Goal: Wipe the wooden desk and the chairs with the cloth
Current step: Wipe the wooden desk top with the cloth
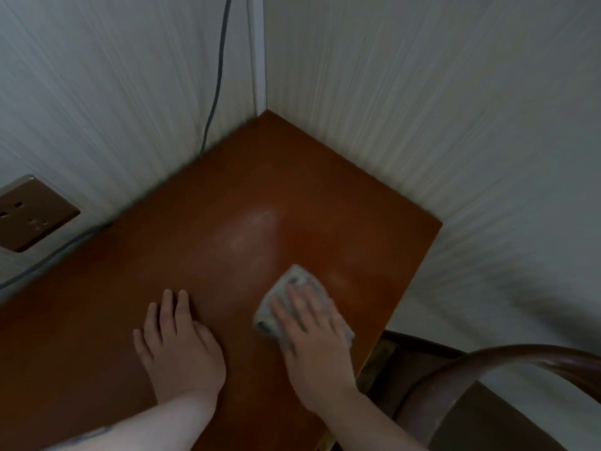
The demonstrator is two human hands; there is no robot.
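Cloth under right hand near desk edge.

Home room corner: wooden desk against striped wallpaper, wall socket, bentwood chair.

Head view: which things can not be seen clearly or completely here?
- Cloth: mostly hidden under the right hand; its full shape is unclear.
- Chair: cut off by the right and bottom edges; only a curved back rail and part of the seat show.
- Wooden desk: its left and near parts run out of frame.
- Wall socket: cut by the left edge, blurred.
- Cable: both ends out of sight.
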